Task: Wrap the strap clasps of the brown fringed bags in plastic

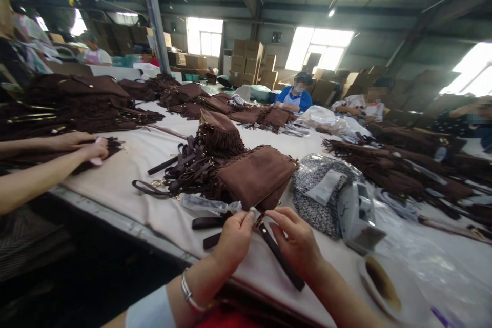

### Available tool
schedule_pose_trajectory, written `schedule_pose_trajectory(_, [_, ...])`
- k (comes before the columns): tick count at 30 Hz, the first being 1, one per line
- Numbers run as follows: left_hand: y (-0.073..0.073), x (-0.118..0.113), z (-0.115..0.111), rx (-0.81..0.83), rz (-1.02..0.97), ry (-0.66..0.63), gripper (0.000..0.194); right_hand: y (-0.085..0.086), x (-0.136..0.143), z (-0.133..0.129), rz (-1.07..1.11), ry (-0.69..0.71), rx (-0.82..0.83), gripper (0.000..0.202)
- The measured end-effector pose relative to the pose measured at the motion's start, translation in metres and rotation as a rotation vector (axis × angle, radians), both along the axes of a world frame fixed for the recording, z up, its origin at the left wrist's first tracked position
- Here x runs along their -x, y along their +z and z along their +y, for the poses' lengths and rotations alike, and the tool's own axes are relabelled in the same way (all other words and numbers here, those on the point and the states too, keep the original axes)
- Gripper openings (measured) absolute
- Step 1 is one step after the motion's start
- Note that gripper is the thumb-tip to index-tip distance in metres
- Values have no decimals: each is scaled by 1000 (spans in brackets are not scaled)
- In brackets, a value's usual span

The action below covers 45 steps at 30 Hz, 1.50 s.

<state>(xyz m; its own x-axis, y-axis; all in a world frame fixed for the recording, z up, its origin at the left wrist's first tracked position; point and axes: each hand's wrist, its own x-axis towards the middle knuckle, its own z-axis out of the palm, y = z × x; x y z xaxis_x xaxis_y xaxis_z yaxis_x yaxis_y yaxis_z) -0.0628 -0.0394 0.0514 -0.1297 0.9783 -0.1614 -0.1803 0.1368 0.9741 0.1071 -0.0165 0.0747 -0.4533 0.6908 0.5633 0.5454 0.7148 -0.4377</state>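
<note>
A brown fringed bag (257,174) lies on the table in front of me, its near corner between my hands. My left hand (232,241) pinches a small whitish piece of wrapping (253,211) at that corner. Close beside it, my right hand (298,241) has thumb and fingertips drawn together near a gold clasp (260,221); what lies between them is too small to make out. From the clasp a dark wrist strap (282,259) runs down toward me. Clear plastic wrapping (209,204) and a heap of dark straps (188,164) lie left of the bag.
A smaller fringed bag (219,128) stands behind. On the right are a grey knitted item (317,195) in plastic, a white box-like holder (355,215) and a tape roll (384,287). Another person's hands (92,151) work at left; brown bags (88,97) are piled beyond.
</note>
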Motion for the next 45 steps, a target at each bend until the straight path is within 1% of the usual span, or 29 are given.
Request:
schedule_pose_trajectory(3, [-2,9,-8,-188,259,3,34,3,17,5,-164,109,-122,29])
schedule_pose_trajectory(6, [-3,12,-11,-254,353,-15,32,8,27,11,-267,132,-198,25])
schedule_pose_trajectory(9, [-9,12,-12,-318,440,-14,30,15,31,15,-304,138,-211,23])
schedule_pose_trajectory(13, [-21,12,-11,-422,612,-53,30,21,33,22,-293,187,-165,20])
schedule_pose_trajectory(15, [-26,12,-10,-445,736,-40,31,24,34,26,-333,214,-126,17])
schedule_pose_trajectory(18, [-30,13,-8,-446,882,-7,31,31,36,32,-480,249,-96,17])
schedule_pose_trajectory(22, [-30,15,-7,-407,945,-23,33,39,42,38,-672,291,-120,12])
schedule_pose_trajectory(24, [-27,15,-8,-369,908,-24,31,39,44,40,-696,291,-115,12])
schedule_pose_trajectory(26, [-23,15,-7,-293,773,-46,30,35,43,41,-687,293,-104,13])
schedule_pose_trajectory(27, [-19,15,-6,-223,651,-80,30,32,43,41,-674,294,-102,12])
schedule_pose_trajectory(29, [-12,17,-3,-45,329,-196,31,25,39,39,-627,277,-119,12])
schedule_pose_trajectory(31, [-4,19,1,134,5,-322,32,17,35,36,-567,239,-157,16])
schedule_pose_trajectory(32, [0,20,2,201,-121,-366,34,13,33,34,-534,217,-178,18])
schedule_pose_trajectory(33, [4,22,3,249,-216,-400,35,10,31,32,-499,194,-197,20])
schedule_pose_trajectory(35, [9,24,4,306,-336,-425,39,4,28,29,-421,163,-220,24])
schedule_pose_trajectory(37, [12,24,3,331,-393,-420,41,-2,25,25,-338,154,-231,25])
schedule_pose_trajectory(39, [10,22,1,332,-392,-396,43,-5,24,22,-269,156,-239,26])
schedule_pose_trajectory(42, [6,17,-2,288,-278,-358,42,-8,22,18,-235,164,-255,23])
schedule_pose_trajectory(45, [2,13,-2,235,-154,-351,40,-6,20,16,-272,176,-286,22])
